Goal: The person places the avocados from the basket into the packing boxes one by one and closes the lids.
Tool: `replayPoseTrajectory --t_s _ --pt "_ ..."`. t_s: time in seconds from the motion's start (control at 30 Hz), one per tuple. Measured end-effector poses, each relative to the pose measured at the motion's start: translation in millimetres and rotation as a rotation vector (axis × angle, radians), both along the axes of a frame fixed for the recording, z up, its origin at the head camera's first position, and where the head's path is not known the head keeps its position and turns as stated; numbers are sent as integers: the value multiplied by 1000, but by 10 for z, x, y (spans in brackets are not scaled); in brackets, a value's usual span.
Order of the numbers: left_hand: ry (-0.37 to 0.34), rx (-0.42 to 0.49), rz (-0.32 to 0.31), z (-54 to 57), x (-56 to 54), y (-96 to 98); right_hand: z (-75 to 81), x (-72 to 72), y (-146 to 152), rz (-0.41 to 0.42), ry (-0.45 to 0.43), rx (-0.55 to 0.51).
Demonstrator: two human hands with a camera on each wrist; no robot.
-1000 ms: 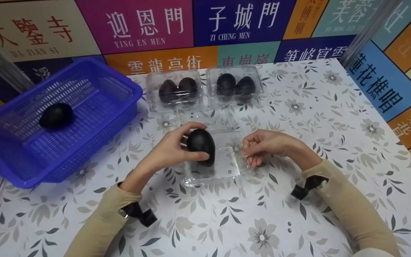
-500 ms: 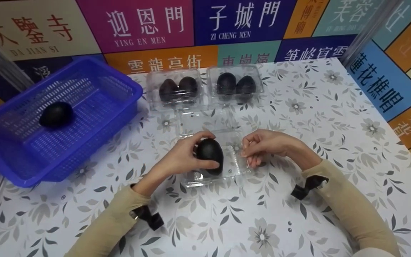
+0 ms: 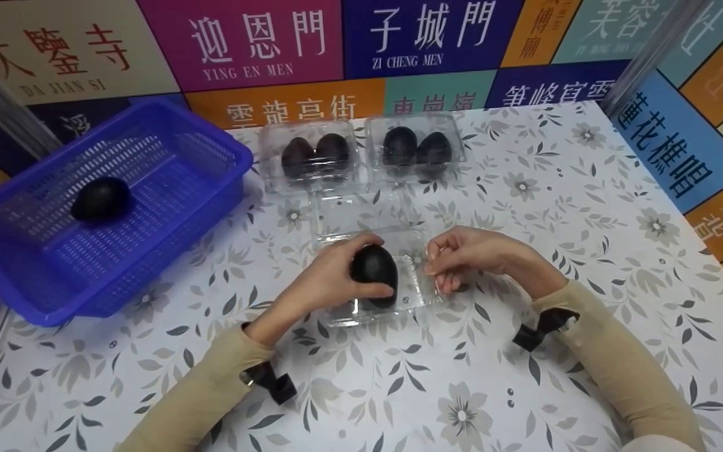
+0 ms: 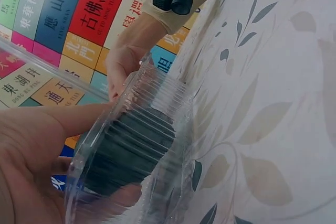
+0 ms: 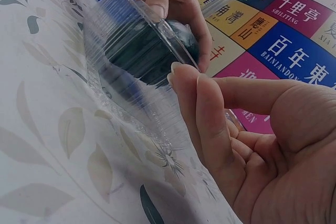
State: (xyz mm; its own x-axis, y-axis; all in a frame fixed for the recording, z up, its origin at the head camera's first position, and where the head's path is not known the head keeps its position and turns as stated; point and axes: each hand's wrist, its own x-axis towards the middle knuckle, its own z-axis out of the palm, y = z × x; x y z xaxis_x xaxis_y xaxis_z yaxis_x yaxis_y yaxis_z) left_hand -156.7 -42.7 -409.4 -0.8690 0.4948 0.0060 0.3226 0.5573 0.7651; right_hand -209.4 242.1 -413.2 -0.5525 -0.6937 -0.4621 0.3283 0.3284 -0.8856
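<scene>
In the head view my left hand point(image 3: 330, 276) grips a dark egg point(image 3: 375, 270) with the thumb on its near side and fingers round its far side. The egg is inside the near half of an unlidded clear plastic box point(image 3: 413, 285). Through the box's ribbed wall in the left wrist view, the egg point(image 4: 134, 142) looks dark green and smooth. At the box's right side, my right hand point(image 3: 462, 257) pinches the rim between thumb and forefinger. The right wrist view shows those fingertips point(image 5: 181, 72) right at the box's edge.
Two closed clear boxes, one on the left point(image 3: 309, 157) and one on the right point(image 3: 416, 150), stand behind, each with two dark eggs. A blue plastic basket point(image 3: 167, 251) at left holds one more dark egg point(image 3: 101, 199). Printed panels point(image 3: 261, 44) wall off the table's back.
My left hand has carried the egg rightward and toward me, lower into the box. The right hand has stayed at the box's rim.
</scene>
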Motion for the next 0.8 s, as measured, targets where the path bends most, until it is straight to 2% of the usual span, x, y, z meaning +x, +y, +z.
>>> replayPoseTrajectory --t_s 0.13,0.27,0.43,0.6,0.8 --pt "-32 -18 -7 -16 16 73 -22 -10 0 17 8 -22" --pt "-82 -28 11 -36 23 121 -28 -13 -6 27 18 -27" --pt "-111 18 28 -58 13 137 -18 -7 -10 14 20 -9" --pt "-112 71 15 -74 10 148 -6 3 -8 -12 14 2" --pt "-135 87 5 -66 18 147 -14 6 -2 -13 13 -1"
